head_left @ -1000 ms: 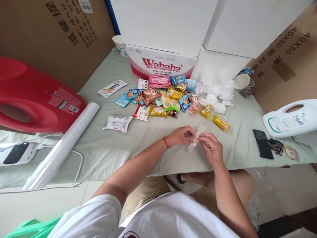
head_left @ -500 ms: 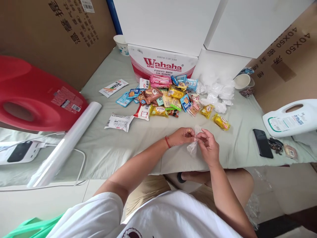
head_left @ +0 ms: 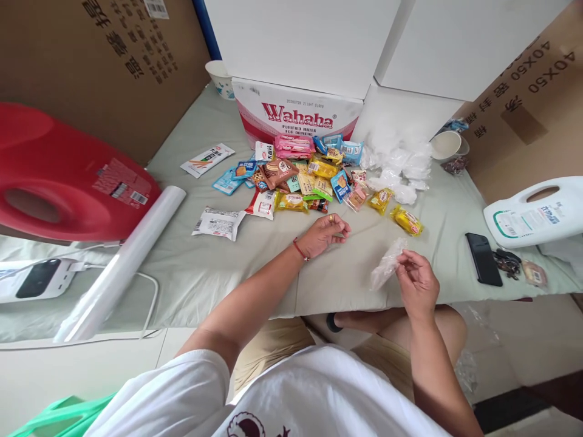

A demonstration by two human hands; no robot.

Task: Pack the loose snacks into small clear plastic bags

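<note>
A small clear plastic bag (head_left: 387, 267) is pinched between the thumb and fingers of my right hand (head_left: 418, 284), just above the front part of the table. To its left, my left hand (head_left: 324, 235) is open and holds nothing, its fingers loosely bent and a little apart. Beyond my hands lies a heap of wrapped snacks (head_left: 296, 182) in brown, yellow, blue, pink and green packaging. Two yellow snack packets, one of them a yellow packet (head_left: 407, 220) beyond my right hand, lie at the heap's right end. Crumpled clear plastic bags (head_left: 396, 164) are piled at the back right.
A Wahaha carton (head_left: 298, 118) stands behind the snacks. On the left are a red jug (head_left: 68, 182), a plastic film roll (head_left: 122, 261) and a power bank (head_left: 39, 279). A white detergent bottle (head_left: 532, 212) and a black phone (head_left: 483, 260) lie at the right.
My hands have parted. My right hand has moved right with the plastic bag, while my left hand has let go of it and shifted left and slightly forward.
</note>
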